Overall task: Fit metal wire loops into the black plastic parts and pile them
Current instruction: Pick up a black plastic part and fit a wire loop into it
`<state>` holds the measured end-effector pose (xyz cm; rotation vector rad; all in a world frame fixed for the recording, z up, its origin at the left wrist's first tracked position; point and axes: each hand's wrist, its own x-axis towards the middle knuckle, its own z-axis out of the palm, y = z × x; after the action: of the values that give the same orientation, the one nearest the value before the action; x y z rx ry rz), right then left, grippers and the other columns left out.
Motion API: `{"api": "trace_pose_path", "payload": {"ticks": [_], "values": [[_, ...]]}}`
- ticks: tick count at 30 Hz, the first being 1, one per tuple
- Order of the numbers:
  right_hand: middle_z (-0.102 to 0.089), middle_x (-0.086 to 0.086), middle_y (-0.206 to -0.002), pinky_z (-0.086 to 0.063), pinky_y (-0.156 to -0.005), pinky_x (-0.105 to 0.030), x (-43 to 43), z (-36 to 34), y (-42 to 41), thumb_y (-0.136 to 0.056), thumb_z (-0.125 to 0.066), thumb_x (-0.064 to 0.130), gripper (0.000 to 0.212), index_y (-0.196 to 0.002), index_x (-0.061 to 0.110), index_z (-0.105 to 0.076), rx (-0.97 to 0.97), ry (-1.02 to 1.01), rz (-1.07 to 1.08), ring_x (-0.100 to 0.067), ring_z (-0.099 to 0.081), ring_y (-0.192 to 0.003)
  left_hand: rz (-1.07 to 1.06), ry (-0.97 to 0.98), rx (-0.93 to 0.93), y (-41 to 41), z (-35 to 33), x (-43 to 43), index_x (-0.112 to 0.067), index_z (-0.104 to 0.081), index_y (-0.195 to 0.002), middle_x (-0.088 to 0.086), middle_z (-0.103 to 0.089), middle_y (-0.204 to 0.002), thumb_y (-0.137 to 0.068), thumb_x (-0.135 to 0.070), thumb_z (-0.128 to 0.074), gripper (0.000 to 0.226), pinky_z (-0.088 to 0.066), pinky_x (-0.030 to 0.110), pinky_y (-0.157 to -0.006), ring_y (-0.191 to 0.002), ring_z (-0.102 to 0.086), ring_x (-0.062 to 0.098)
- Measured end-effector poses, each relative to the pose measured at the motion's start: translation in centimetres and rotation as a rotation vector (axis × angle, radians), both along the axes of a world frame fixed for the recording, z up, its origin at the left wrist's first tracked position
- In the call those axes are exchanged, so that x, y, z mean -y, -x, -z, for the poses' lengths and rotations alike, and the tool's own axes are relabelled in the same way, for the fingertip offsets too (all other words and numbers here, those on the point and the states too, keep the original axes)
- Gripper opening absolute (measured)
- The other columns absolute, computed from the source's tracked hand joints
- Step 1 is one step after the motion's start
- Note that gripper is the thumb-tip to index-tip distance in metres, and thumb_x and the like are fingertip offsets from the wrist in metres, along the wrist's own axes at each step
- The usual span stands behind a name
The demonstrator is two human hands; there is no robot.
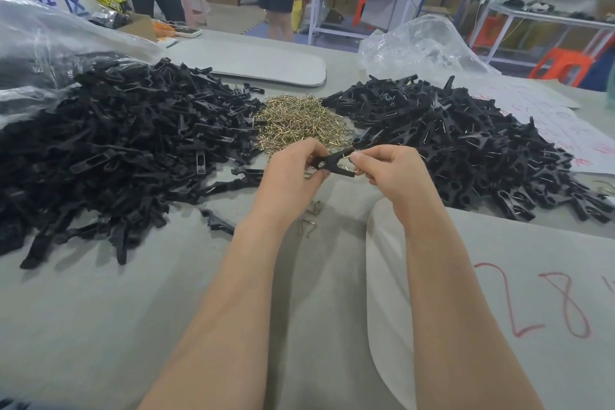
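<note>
Forearms forward; left hand (292,167), right hand (396,173) pinching, close together.

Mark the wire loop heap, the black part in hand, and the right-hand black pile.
wire loop heap (299,123): head view, middle of the heap.
black part in hand (327,164): head view, middle of its visible body.
right-hand black pile (466,143): head view, middle of the pile.
</note>
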<state>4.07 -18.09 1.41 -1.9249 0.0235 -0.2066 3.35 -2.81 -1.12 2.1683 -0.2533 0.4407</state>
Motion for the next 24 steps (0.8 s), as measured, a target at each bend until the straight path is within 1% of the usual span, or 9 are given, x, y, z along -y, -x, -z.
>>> {"api": "trace_pose_path", "payload": {"ticks": [2,5,7,10,12,15,20,22,24], "values": [[-0.06,0.006,-0.057,-0.041,-0.062,-0.019,0.1,0.0,0.0,-0.083,-0.071,0.016,0.007,-0.077,0.013,-0.072,0.0,0.009,0.01,0.005,-0.048,-0.046,-0.001,-0.003,-0.01,0.0,0.0,0.0,-0.02,-0.062,-0.098,-0.011,-0.061,-0.092,-0.084,-0.011,-0.068,0.018,-0.044,0.023,-0.08,-0.091,-0.057,0.012],[-0.06,0.005,-0.057,-0.039,-0.059,-0.018,0.2,0.1,0.0,-0.083,-0.07,0.016,0.009,-0.078,0.009,-0.072,0.005,0.023,0.028,0.003,-0.045,-0.044,-0.001,0.015,-0.02,-0.1,0.0,0.0,-0.02,-0.061,-0.098,-0.008,-0.063,-0.094,-0.084,-0.01,-0.067,0.018,-0.048,0.028,-0.085,-0.092,-0.059,0.012],[-0.06,0.005,-0.057,-0.038,-0.059,-0.019,0.3,0.1,0.0,-0.083,-0.07,0.016,0.01,-0.075,0.011,-0.071,0.003,0.022,0.018,0.003,-0.046,-0.044,0.003,0.022,-0.024,-0.1,0.0,0.0,-0.021,-0.061,-0.097,-0.009,-0.063,-0.093,-0.084,-0.009,-0.067,0.019,-0.049,0.029,-0.087,-0.091,-0.059,0.011],[-0.058,0.005,-0.056,-0.039,-0.064,-0.024,0.2,0.1,0.1,-0.082,-0.07,0.015,0.012,-0.07,0.015,-0.07,-0.012,0.035,-0.022,-0.003,-0.046,-0.052,0.041,0.022,-0.038,0.1,0.0,0.1,-0.026,-0.059,-0.093,-0.012,-0.062,-0.091,-0.084,-0.01,-0.068,0.02,-0.049,0.026,-0.086,-0.091,-0.06,0.01],[-0.058,0.003,-0.058,-0.041,-0.066,-0.026,0.2,0.1,0.1,-0.081,-0.071,0.016,0.013,-0.069,0.015,-0.07,-0.025,0.008,-0.025,-0.008,-0.047,-0.056,0.054,0.024,-0.044,0.1,-0.1,0.0,-0.029,-0.057,-0.09,-0.016,-0.06,-0.088,-0.084,-0.01,-0.068,0.023,-0.047,0.02,-0.082,-0.09,-0.06,0.008],[-0.058,0.004,-0.057,-0.041,-0.064,-0.025,0.4,0.0,0.1,-0.081,-0.071,0.016,0.016,-0.066,0.017,-0.069,-0.048,-0.002,-0.034,-0.009,-0.047,-0.056,0.064,0.025,-0.049,0.2,-0.2,-0.1,-0.03,-0.057,-0.089,-0.019,-0.058,-0.085,-0.083,-0.01,-0.069,0.024,-0.046,0.018,-0.08,-0.088,-0.06,0.006],[-0.053,0.004,-0.052,-0.04,-0.061,-0.024,0.3,0.2,0.1,-0.082,-0.07,0.015,0.019,-0.063,0.016,-0.067,-0.085,0.018,-0.047,-0.01,-0.045,-0.055,0.07,0.016,-0.067,0.4,-0.4,0.2,-0.024,-0.062,-0.095,-0.009,-0.063,-0.09,-0.083,-0.011,-0.069,0.019,-0.048,0.024,-0.083,-0.09,-0.062,0.009],[-0.051,0.004,-0.053,-0.041,-0.059,-0.021,0.5,0.1,0.1,-0.083,-0.07,0.016,0.015,-0.069,0.012,-0.068,-0.104,-0.084,-0.087,-0.01,-0.044,-0.055,0.08,0.057,-0.081,0.4,-0.6,0.0,-0.024,-0.062,-0.093,-0.008,-0.065,-0.09,-0.082,-0.01,-0.07,0.02,-0.05,0.023,-0.084,-0.089,-0.062,0.009],[-0.054,0.003,-0.056,-0.044,-0.055,-0.017,0.7,-0.1,0.2,-0.083,-0.07,0.023,0.015,-0.076,0.011,-0.065,-0.217,-0.343,-0.213,-0.009,-0.047,-0.055,0.119,0.162,-0.109,0.5,-1.0,-0.3,-0.028,-0.062,-0.088,-0.012,-0.065,-0.087,-0.08,-0.01,-0.073,0.022,-0.051,0.019,-0.082,-0.086,-0.062,0.007]]}}
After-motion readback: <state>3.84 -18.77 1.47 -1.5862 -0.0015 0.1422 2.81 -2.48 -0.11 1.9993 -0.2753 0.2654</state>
